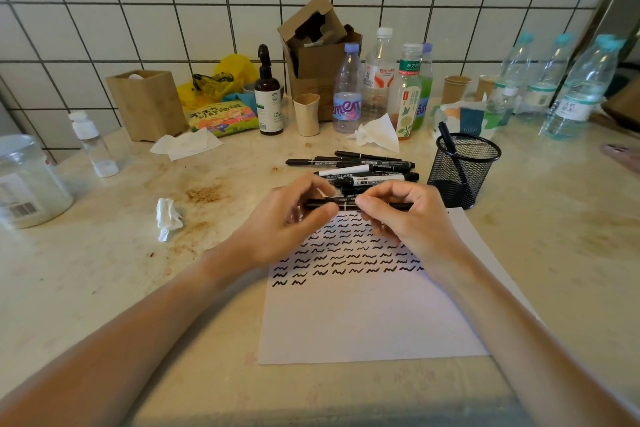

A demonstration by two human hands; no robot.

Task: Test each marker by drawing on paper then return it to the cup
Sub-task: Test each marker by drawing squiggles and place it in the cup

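A black marker [346, 206] lies level between both hands above the top of a white paper [367, 315]. My left hand [287, 222] pinches its left end and my right hand [401, 215] grips its right part. Rows of black squiggles [346, 260] cover the paper's upper half. Several black and white markers [360, 168] lie in a pile just behind my hands. A black mesh cup [464, 170] stands to the right of the pile with one black marker [450, 149] leaning inside it.
Plastic bottles [377, 80], a paper cup [306, 114], a brown pump bottle [267, 97], a cardboard box [318, 55] and a wooden box [147, 104] line the tiled wall. Crumpled tissues [168, 218] and a clear jar [24, 184] sit to the left. Brown crumbs [204, 194] stain the counter.
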